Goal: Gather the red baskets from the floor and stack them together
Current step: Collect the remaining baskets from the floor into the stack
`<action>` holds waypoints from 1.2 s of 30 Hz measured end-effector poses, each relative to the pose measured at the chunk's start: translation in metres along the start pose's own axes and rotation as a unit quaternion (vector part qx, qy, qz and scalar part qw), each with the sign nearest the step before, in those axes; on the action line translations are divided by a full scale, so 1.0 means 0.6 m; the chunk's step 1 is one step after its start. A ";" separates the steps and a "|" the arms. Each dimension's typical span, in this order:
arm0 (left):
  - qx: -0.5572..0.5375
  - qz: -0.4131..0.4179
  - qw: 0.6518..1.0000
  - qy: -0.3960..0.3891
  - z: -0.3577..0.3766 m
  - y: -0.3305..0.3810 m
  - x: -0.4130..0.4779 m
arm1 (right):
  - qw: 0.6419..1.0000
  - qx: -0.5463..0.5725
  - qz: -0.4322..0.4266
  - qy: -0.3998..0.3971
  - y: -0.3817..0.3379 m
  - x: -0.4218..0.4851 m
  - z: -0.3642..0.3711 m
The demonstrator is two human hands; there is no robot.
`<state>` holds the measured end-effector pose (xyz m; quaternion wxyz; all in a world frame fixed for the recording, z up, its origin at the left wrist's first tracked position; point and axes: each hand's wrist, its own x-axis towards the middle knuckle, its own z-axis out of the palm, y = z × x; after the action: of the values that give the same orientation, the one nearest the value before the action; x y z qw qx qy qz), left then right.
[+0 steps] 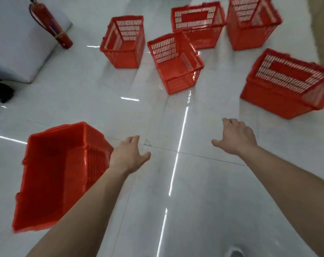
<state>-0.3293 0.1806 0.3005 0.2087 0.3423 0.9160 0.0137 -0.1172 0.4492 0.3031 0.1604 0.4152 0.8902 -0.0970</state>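
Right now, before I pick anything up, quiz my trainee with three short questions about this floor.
1. How many red baskets are on the floor?
2. True or false: the left hand grips the nearest basket.
3. What stands beside the white block? A: a fire extinguisher. B: a broom. C: a bucket.

Key: 1. Six. 2. False; its fingers are spread and hold nothing. 3. A.
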 end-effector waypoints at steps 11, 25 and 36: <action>-0.018 0.118 0.993 -0.010 0.009 0.613 0.181 | 0.985 0.015 0.169 0.027 0.627 0.055 -0.165; 0.028 0.186 0.981 -0.051 0.047 0.980 0.606 | 0.958 0.070 0.277 -0.020 0.937 0.380 -0.150; 0.013 0.106 0.992 -0.061 0.204 1.065 0.930 | 0.949 0.125 0.289 -0.004 1.098 0.720 0.031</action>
<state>-0.2633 1.0085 0.0879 0.2573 0.4403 0.8602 0.0026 0.1335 1.1687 0.1017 0.1320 0.6708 0.7124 -0.1584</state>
